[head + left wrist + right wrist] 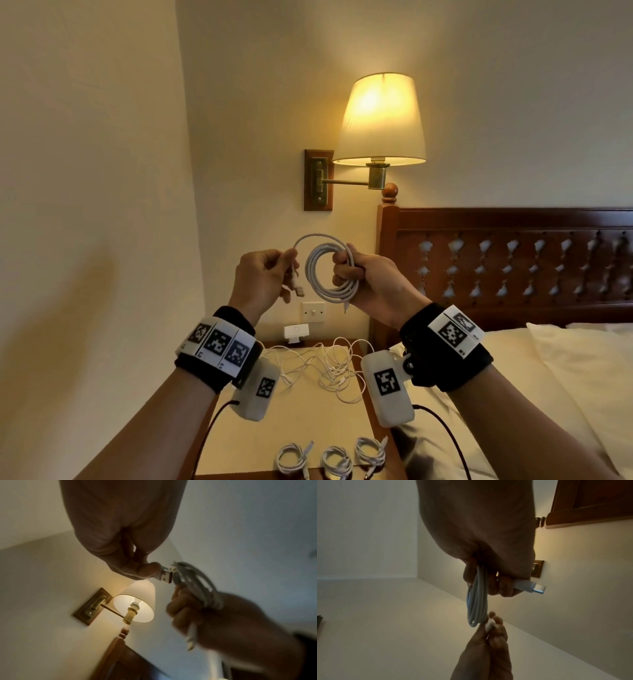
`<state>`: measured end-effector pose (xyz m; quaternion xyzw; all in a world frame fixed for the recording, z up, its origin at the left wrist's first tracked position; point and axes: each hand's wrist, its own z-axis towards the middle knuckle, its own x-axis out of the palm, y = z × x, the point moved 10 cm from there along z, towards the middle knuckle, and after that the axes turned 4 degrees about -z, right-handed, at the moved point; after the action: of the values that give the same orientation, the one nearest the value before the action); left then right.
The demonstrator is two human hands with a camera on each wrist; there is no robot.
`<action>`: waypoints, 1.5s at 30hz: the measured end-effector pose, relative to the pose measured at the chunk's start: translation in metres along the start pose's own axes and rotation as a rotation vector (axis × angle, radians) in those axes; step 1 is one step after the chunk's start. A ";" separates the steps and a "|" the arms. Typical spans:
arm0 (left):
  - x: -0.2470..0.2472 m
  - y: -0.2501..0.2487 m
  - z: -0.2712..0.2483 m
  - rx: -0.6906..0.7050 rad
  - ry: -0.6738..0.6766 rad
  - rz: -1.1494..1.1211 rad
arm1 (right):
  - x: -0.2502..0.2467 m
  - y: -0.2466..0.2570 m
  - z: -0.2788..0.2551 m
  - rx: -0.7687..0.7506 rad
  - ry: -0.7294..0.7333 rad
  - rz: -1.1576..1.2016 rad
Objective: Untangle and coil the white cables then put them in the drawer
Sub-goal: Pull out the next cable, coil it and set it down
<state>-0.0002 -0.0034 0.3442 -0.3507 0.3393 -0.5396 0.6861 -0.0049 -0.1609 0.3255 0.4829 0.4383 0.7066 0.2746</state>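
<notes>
Right hand [373, 281] grips the coil [330, 272], left hand [263, 279] pinches its plug; three coils [330, 459] done, tangle [329, 370] waits on the worktop [301, 414].

left hand [130, 555] pinches usb plug [165, 575]

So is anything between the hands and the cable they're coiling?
No. The right hand already grips the coiled white cable, and the left hand pinches its USB plug. Nothing sits between them. The drawer isn't visible.

A lit wall lamp [380, 120] glows on cream walls beside a carved wooden headboard [513, 260].
</notes>
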 end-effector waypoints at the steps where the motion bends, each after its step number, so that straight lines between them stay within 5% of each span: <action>1: 0.000 0.001 0.000 -0.046 -0.028 -0.088 | 0.001 -0.003 0.001 0.008 0.002 0.003; 4: 0.005 0.007 -0.002 -0.186 -0.084 -0.283 | 0.004 -0.009 0.001 0.027 0.009 -0.013; 10: 0.050 0.026 -0.031 -0.627 0.212 -0.701 | -0.003 -0.005 0.005 -0.008 -0.058 -0.102; 15: 0.059 0.021 -0.039 -0.684 0.278 -0.654 | -0.010 -0.005 0.008 -0.043 -0.087 -0.245; 27: 0.041 -0.007 -0.022 -0.199 0.276 0.127 | -0.045 0.006 0.008 -0.110 -0.328 -0.468; 32: 0.009 -0.033 -0.012 0.178 0.147 0.505 | -0.059 0.009 0.005 0.022 -0.301 -0.401; 39: -0.018 -0.024 -0.012 0.222 -0.009 0.530 | -0.042 0.019 0.007 -0.095 -0.170 -0.596; 45: -0.005 0.000 -0.031 0.204 0.047 0.512 | -0.022 0.018 0.005 -0.097 -0.080 -0.528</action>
<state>-0.0274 -0.0020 0.3280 -0.1700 0.3767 -0.3883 0.8237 0.0090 -0.1853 0.3328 0.3659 0.5036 0.6109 0.4892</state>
